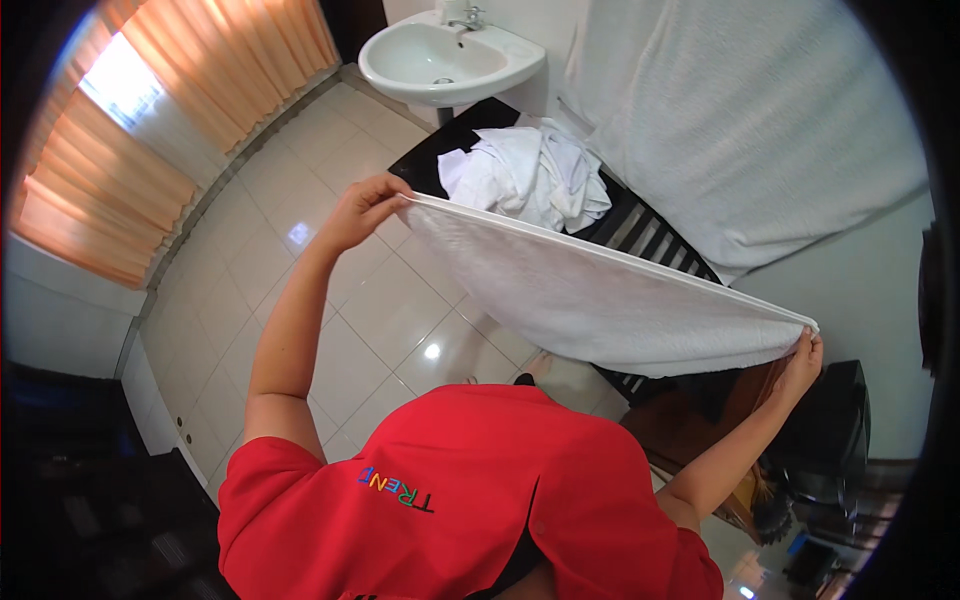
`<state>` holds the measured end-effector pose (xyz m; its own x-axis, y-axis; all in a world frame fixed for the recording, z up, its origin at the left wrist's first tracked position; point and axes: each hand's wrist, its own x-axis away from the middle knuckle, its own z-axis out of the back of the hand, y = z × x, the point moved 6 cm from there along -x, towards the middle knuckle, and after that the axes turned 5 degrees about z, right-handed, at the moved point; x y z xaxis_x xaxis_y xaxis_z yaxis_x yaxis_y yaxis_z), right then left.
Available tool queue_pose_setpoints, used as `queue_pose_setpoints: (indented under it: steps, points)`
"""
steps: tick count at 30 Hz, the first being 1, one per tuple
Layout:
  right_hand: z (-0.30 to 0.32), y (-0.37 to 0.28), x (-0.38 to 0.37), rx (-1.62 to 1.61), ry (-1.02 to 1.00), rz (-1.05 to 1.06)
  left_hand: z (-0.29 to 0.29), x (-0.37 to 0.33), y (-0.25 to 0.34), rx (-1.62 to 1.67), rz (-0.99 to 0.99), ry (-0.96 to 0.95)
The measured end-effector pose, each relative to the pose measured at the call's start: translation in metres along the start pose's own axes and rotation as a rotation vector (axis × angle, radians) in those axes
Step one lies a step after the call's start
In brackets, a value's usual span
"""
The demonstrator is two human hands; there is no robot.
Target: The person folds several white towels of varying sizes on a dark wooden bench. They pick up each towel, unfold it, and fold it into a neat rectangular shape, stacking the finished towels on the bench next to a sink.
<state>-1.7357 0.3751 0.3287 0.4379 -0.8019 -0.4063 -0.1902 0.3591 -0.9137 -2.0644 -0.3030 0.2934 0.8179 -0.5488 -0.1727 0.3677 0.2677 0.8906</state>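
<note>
A white towel (600, 300) hangs stretched between my two hands, its upper edge pulled straight and its body sagging below. My left hand (368, 208) pinches the towel's left corner, with the arm reaching forward. At the right corner, my right hand (800, 365) grips the cloth between thumb and fingers, lower and nearer to me. Behind the towel lies a crumpled heap of white cloths (530, 172) on a dark slatted rack (650, 235). The towel hides part of that rack.
A white washbasin (440, 65) with a tap is on the far wall. White cloth (750, 120) hangs at the far right. Orange curtains (230, 60) line the left side, above a tiled floor (370, 310). Dark furniture (90, 480) stands at the near left, and a black object (830, 420) at right.
</note>
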Motion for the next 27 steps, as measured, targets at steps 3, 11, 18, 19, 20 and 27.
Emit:
queue_pose_setpoints:
  steps: [3,11,18,19,20,27]
  points:
    - [-0.004,-0.031,0.015,0.117,0.009,0.056,0.015,-0.006,-0.011,-0.045,-0.080,0.124]
    - [-0.032,-0.006,0.038,0.307,-0.102,0.016,0.025,-0.020,-0.031,-0.099,0.110,0.376]
    - [-0.072,-0.036,0.072,0.009,0.003,0.063,0.032,-0.025,-0.036,0.152,0.006,0.560]
    - [-0.066,-0.047,0.070,0.003,0.038,0.098,0.035,-0.027,-0.028,0.140,-0.027,0.562]
    - [-0.056,-0.062,0.066,0.005,0.083,0.126,0.039,-0.032,-0.015,0.128,-0.066,0.565]
    - [-0.018,-0.120,-0.006,0.054,0.184,0.278,0.021,-0.134,0.062,0.099,-0.188,0.536]
